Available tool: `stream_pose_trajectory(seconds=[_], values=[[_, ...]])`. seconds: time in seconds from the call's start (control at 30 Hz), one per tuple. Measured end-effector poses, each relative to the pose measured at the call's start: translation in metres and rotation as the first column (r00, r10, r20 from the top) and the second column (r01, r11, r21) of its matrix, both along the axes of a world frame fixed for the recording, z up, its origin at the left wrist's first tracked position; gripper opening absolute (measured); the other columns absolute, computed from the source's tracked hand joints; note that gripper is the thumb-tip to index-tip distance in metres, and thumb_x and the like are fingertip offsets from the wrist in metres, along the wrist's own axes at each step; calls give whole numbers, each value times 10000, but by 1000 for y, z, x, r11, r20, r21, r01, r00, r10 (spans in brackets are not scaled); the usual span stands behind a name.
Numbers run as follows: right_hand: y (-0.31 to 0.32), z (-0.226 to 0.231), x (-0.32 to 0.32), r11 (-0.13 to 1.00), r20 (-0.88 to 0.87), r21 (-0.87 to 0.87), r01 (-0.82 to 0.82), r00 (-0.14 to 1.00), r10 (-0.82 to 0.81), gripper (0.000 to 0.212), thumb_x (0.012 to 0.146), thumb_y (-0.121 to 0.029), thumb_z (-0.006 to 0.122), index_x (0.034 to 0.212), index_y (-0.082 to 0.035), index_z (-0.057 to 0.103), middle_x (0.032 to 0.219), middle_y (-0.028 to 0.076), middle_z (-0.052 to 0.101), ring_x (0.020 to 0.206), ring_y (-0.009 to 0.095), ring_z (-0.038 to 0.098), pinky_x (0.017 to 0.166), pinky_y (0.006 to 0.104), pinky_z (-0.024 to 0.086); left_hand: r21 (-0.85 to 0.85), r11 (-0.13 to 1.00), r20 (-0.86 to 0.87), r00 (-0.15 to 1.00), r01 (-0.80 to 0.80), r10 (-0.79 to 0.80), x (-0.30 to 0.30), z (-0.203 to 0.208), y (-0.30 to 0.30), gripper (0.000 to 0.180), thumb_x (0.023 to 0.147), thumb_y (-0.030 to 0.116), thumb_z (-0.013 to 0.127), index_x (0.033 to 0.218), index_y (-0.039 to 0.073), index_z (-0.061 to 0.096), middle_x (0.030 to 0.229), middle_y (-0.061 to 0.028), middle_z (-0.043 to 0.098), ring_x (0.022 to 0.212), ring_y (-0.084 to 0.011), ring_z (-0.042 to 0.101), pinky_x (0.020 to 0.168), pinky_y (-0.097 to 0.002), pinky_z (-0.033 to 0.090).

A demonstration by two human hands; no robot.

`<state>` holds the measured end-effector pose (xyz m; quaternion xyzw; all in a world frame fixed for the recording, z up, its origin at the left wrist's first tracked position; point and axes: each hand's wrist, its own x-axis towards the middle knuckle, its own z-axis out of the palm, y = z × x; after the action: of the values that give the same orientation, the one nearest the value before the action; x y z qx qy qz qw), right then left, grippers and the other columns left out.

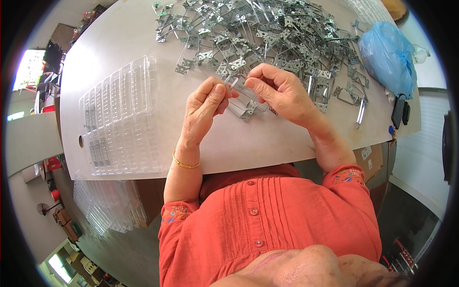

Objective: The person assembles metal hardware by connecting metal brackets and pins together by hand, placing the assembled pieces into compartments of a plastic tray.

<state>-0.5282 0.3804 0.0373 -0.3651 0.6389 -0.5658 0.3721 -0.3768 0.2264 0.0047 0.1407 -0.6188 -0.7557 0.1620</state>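
Note:
My left hand [204,107] is closed, thumb against fingers, on a small shiny metal bracket [233,83] that juts out toward the right. Close beside it, my right hand [287,95] is curled with thumb and forefinger brought together; whatever may be between them is too small to make out. Below and between the hands, a few long metal brackets [245,111] lie together on the table. Just beyond my hands spreads a large heap of loose metal brackets [287,36] with thin rods. To the left lies a clear plastic tray [125,148] with rows of slots, several holding metal parts.
The white table [215,155] has a curved-looking edge near my body. At right sit a tied blue plastic bag [387,55], a dark phone [398,112] and keys [392,131]. More clear trays [110,203] are stacked below the table's left edge, and a cardboard box [370,162] stands at right.

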Motion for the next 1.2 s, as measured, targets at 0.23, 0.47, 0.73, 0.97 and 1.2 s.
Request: stream_pose_trajectory(seconds=[0.23, 0.47, 0.73, 0.97, 1.2], values=[[0, -10, 0, 999, -93, 17, -30, 995, 32, 140, 1017, -181, 588, 1035, -46, 623, 740, -49, 555, 639, 17, 488, 546, 195, 383, -101, 995, -29, 1000, -8, 5, -1, -2, 2, 293, 1053, 270, 513, 984, 13, 635, 913, -57, 653, 620, -44, 427, 536, -184, 324], [0, 3, 4, 997, -13, 76, -20, 1000, 21, 162, 1009, -172, 578, 1012, -19, 630, 730, -22, 589, 620, 36, 500, 548, 217, 402, -150, 988, -23, 999, -38, 35, 0, -2, 5, 271, 1052, 245, 518, 990, 11, 639, 897, -24, 636, 630, -39, 417, 549, -184, 330], [2, 4, 2, 997, 16, 78, 30, 999, -31, 159, 996, -165, 591, 971, -15, 637, 725, -10, 610, 656, 62, 562, 591, 243, 462, -160, 987, 11, 1000, -18, 20, 0, 2, 5, 255, 1049, 226, 526, 969, 14, 641, 871, -2, 619, 666, -47, 427, 595, -198, 370], [0, -1, 3, 997, 83, 75, 16, 996, -22, 187, 1028, -215, 547, 1011, -44, 622, 690, -24, 572, 526, 33, 469, 468, 206, 369, -511, 860, -112, 991, 1, -67, -5, -6, 3, 218, 1038, 172, 538, 1032, -21, 640, 965, -33, 635, 749, -86, 496, 662, -228, 429], [-1, 6, -4, 992, 299, 71, -101, 951, 76, 211, 1035, -240, 525, 1028, -54, 625, 642, -37, 531, 449, 36, 429, 409, 205, 336, -370, 929, 17, 999, -23, 31, -1, 3, 3, 69, 954, 40, 602, 980, -19, 627, 974, -134, 645, 832, -226, 625, 737, -313, 508]])
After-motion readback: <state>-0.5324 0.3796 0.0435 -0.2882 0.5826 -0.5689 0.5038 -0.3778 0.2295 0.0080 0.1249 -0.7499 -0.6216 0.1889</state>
